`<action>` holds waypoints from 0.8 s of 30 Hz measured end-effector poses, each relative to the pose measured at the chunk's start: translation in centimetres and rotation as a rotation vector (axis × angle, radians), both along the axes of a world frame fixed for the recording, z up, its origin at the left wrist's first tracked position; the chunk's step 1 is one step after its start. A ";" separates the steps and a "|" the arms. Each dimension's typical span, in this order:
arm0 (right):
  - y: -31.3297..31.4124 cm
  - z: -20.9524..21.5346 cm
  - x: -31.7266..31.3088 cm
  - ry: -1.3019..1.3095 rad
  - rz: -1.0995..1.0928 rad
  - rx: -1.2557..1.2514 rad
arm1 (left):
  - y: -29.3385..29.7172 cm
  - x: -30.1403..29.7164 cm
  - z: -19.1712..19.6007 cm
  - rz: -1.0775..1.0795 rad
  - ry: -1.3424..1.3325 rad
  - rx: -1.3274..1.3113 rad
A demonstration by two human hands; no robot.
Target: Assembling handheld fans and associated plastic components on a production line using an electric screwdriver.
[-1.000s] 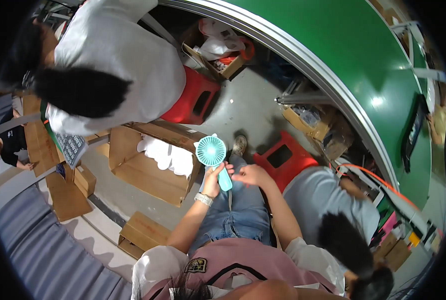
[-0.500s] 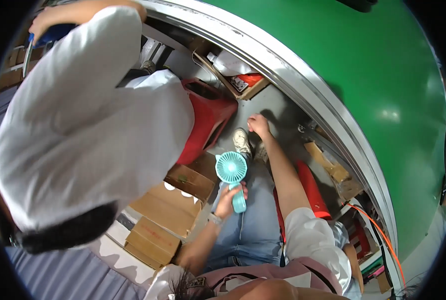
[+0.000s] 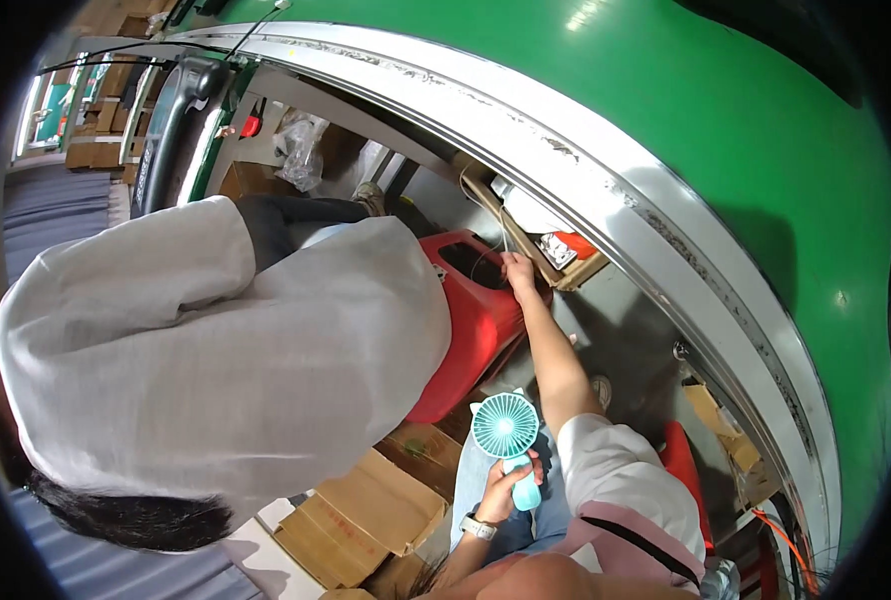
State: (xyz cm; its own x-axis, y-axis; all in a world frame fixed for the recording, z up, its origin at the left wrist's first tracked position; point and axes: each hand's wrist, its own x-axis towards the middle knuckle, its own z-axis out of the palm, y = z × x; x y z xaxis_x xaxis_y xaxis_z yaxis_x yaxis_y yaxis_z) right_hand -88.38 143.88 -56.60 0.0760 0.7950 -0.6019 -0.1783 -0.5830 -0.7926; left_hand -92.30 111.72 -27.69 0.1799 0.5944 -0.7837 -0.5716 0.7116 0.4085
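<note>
My left hand (image 3: 503, 492) is closed around the handle of a small teal hand-held fan (image 3: 506, 426), held upright above my lap. A watch sits on that wrist. My right arm is stretched far forward, and my right hand (image 3: 517, 268) lies at the rim of an open cardboard box (image 3: 556, 262) holding small parts, right by the edge of a red plastic stool (image 3: 476, 320). Its fingers are curled, and I cannot make out whether they hold anything.
A person in a grey top (image 3: 216, 350) sits on the red stool close at my left. Flat cardboard boxes (image 3: 366, 510) lie on the floor below. A green surface with a curved metal rim (image 3: 666, 250) runs along the right, with a second red stool (image 3: 681, 460) beneath it.
My right hand has left the fan and reached forward to the cardboard box. The left hand still holds the fan. The view has swung toward the person in grey.
</note>
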 end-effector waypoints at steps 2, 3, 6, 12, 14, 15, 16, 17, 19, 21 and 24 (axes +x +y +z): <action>-1.1 3.8 -1.3 0.276 -0.268 0.021 | -0.2 -0.4 0.1 0.014 0.007 -0.023; -2.5 6.3 -2.5 0.405 -0.300 0.029 | -1.0 -1.2 0.7 0.077 0.003 -0.049; -5.1 17.9 -1.3 0.698 -0.265 0.136 | -1.6 -2.3 3.5 0.233 -0.181 0.016; -12.3 35.0 2.9 0.884 -0.054 0.271 | 2.7 -1.4 9.2 0.410 -0.314 0.108; -15.3 40.6 3.9 0.857 0.068 0.244 | 2.9 -2.6 10.5 0.525 -0.370 0.124; -17.0 43.3 4.5 0.954 0.075 0.208 | 2.5 -3.5 10.3 0.560 -0.379 0.138; -18.7 45.5 5.3 1.024 0.115 0.185 | 2.4 -4.2 10.5 0.606 -0.275 0.135; -20.4 46.9 5.8 1.045 0.128 0.205 | 2.7 -4.3 11.3 0.641 -0.172 0.129; -24.9 49.1 6.5 1.053 0.099 0.204 | 4.5 -3.4 15.3 0.513 -0.683 0.241; -28.4 51.7 7.4 0.991 0.222 0.167 | 4.3 -3.9 17.6 0.466 -0.610 0.232; -34.7 52.3 7.0 1.020 0.127 0.117 | 2.9 -8.1 16.2 0.362 -0.541 0.066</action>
State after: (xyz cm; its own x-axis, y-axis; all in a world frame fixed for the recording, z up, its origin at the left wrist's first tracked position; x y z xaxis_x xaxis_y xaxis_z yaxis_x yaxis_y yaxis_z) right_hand -81.36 109.13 -4.31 -0.5151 0.8193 -0.2519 -0.7397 -0.5734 -0.3522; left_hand -100.41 114.64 -11.52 0.3183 0.7356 -0.5980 -0.9075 0.4189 0.0322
